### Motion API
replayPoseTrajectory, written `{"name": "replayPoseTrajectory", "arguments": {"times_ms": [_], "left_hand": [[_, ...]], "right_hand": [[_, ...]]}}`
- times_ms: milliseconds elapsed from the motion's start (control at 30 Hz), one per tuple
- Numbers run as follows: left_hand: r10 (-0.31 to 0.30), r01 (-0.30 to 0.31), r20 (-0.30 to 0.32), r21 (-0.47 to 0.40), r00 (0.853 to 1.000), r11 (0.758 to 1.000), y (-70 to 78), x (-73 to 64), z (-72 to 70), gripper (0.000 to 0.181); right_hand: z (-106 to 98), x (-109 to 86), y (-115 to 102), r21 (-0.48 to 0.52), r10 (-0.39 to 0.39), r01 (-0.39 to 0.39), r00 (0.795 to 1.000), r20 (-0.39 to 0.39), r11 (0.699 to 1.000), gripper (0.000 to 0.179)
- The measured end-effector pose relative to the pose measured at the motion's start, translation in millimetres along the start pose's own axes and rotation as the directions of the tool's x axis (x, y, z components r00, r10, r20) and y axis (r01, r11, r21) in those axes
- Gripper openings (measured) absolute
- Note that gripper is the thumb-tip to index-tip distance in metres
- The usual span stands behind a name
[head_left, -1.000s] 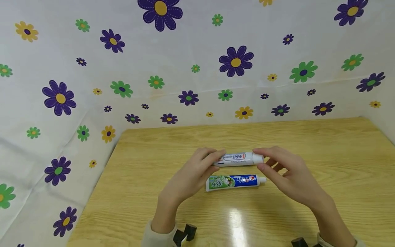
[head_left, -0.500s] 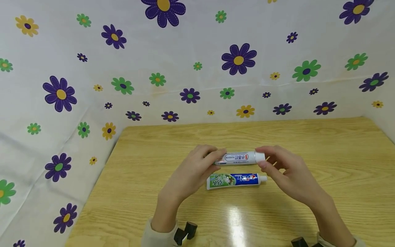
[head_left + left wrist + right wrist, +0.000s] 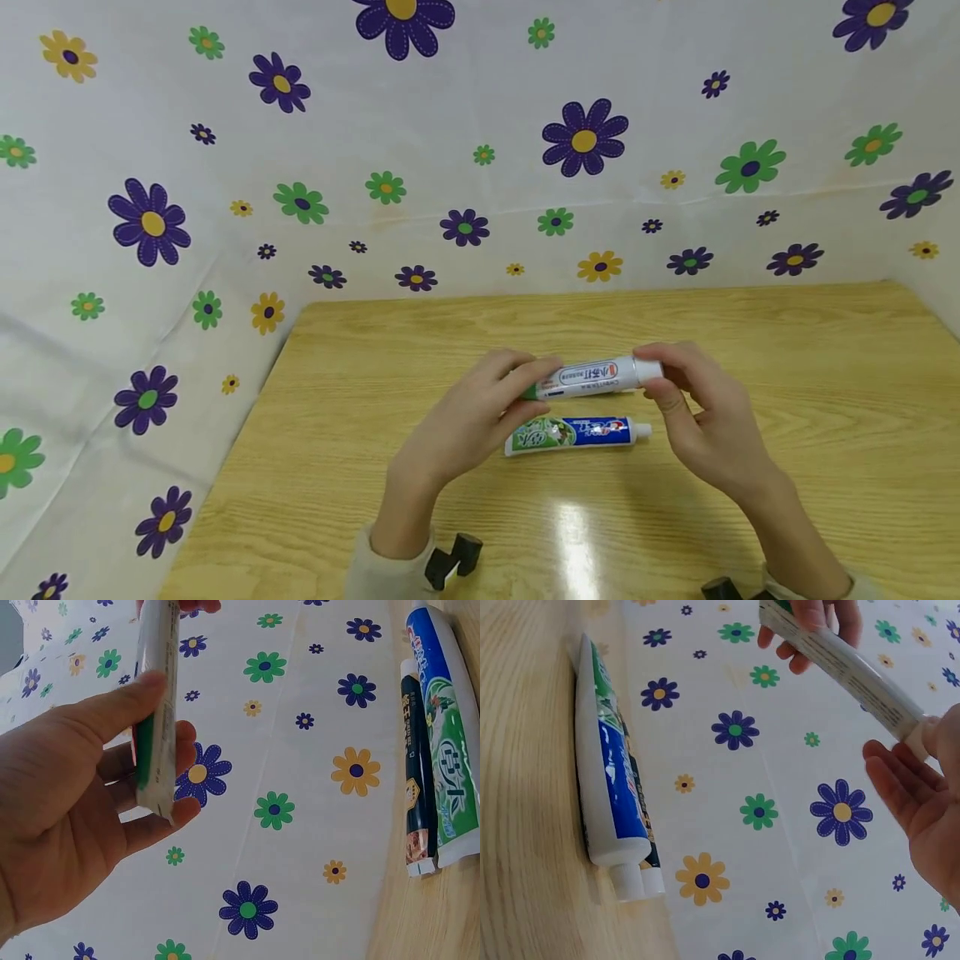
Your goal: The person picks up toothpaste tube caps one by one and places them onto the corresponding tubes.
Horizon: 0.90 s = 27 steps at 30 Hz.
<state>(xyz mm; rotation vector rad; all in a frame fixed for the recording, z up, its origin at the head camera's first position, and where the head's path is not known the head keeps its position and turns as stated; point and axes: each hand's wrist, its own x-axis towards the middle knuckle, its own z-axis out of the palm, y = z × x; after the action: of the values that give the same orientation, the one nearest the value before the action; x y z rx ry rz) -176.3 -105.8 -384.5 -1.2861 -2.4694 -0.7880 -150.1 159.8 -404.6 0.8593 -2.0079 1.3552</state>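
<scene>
Both hands hold a white toothpaste tube [image 3: 588,379] with a green flat end, raised above the table. My left hand [image 3: 468,417] grips the flat end between thumb and fingers. At the other end, the thumb and fingers of my right hand [image 3: 708,421] pinch the white cap [image 3: 648,372]. Below on the table lies a blue and green toothpaste tube [image 3: 600,432], its white cap toward the right. Beside that one is a slimmer dark tube [image 3: 418,761], seen in the wrist views and mostly hidden behind the held tube in the head view.
The wooden table [image 3: 375,367] extends around the tubes. A white cloth with flowers [image 3: 465,108] rises behind it and along the left side. Black wrist mounts [image 3: 453,560] sit at the cuffs.
The held white tube has shifted slightly right and up, its cap end tilting higher, and both hands have moved along with it. The blue and green tube stays in place.
</scene>
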Motion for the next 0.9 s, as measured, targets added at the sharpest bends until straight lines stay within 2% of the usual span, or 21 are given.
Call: {"name": "replayPoseTrajectory", "arguments": {"times_ms": [167, 300, 433, 633, 900], "left_hand": [[-0.074, 0.075, 0.014, -0.081, 0.997, 0.994, -2.6, -4.9, -6.1, 0.046], [-0.093, 0.095, 0.019, -0.197, 0.995, 0.976, -6.1, -10.0, -13.8, 0.046], [-0.078, 0.078, 0.010, -0.257, 0.997, 0.963, -8.8, -12.2, -18.4, 0.046], [-0.080, 0.074, -0.005, -0.303, 0.997, 0.950, -10.3, -13.1, -20.8, 0.044], [-0.114, 0.119, 0.032, -0.263, 0.993, 0.958, -9.5, -14.1, -22.4, 0.046]], "right_hand": [[4.3, 1.0, 3.8, 0.031, -0.059, 0.063, 0.992, -0.112, 0.998, 0.040], [4.3, 0.1, 7.1, 0.016, -0.078, 0.080, 0.989, -0.122, 0.997, 0.044], [4.7, -0.8, 8.9, 0.024, -0.111, 0.114, 0.987, -0.118, 0.993, 0.046], [6.2, -2.3, 9.9, 0.048, -0.131, 0.138, 0.984, -0.121, 0.989, 0.048], [9.5, -2.8, 11.1, 0.015, -0.124, 0.126, 0.987, -0.105, 0.992, 0.050]]}}
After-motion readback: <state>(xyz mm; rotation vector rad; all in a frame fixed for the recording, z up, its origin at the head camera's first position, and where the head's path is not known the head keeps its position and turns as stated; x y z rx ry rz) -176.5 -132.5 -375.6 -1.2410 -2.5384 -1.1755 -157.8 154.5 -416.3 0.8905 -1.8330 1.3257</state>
